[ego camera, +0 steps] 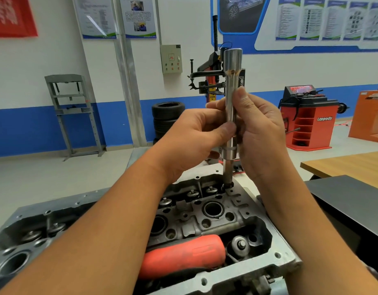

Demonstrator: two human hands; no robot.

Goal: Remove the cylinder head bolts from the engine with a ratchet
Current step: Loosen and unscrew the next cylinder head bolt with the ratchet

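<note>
**Steel extension held upright on cylinder head by both hands**

Polished steel, the long round socket extension bar stands nearly upright, its wide cup end above both hands and its narrow lower end meeting a dark bolt head on the far edge of the grey cast-metal cylinder head. The left hand pinches the shaft between thumb and curled fingers from its left side. The right hand wraps the shaft from the right, thumb tip against the metal just above the left thumb. Below and nearer than both hands, a red rubber-gripped tool handle lies in the head's open recess, touching neither hand. Beyond the hands stand a stack of black tyres and a red wheel balancer.
</note>
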